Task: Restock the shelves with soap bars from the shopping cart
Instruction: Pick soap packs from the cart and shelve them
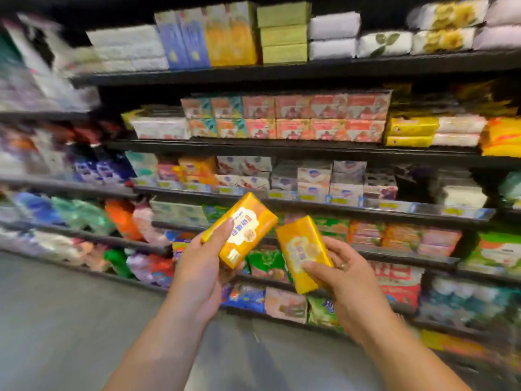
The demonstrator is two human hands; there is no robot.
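**Two yellow bars held up before blurred shelves**

The shelves (282, 149) filled the view, their left end smeared and the print on the packages (293, 108) unreadable. The left hand (197, 266) gripped a tilted yellow soap bar (242, 230), thumb on its face. The right hand (346, 275) pinched a second soap bar (303, 255) just beside it. The fingers behind both bars were hidden.

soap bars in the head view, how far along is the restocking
Done: the shelves look mostly filled, though blur hides any gaps. In hand: the left hand grips one yellow soap bar, the right hand a second yellow soap bar, both short of the shelves. Left: placing these two; the cart is out of view.
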